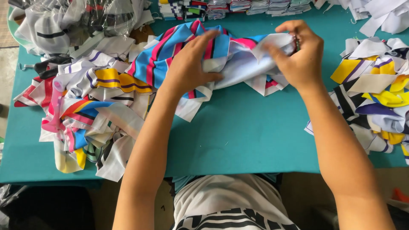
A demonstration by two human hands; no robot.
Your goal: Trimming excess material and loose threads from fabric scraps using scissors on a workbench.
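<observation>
A blue, pink and white striped fabric piece (238,59) lies across the far middle of the teal table (238,132). My left hand (189,64) presses flat on its striped left part, fingers spread. My right hand (298,53) pinches the white right end of the same piece, fingers closed on a fold of the cloth, lifting it slightly.
A big heap of striped fabric pieces (89,102) covers the table's left side. Another heap, yellow, purple and white, (377,93) lies at the right edge. Folded stacks (234,7) line the far edge. Clear plastic bags (72,19) sit at the far left.
</observation>
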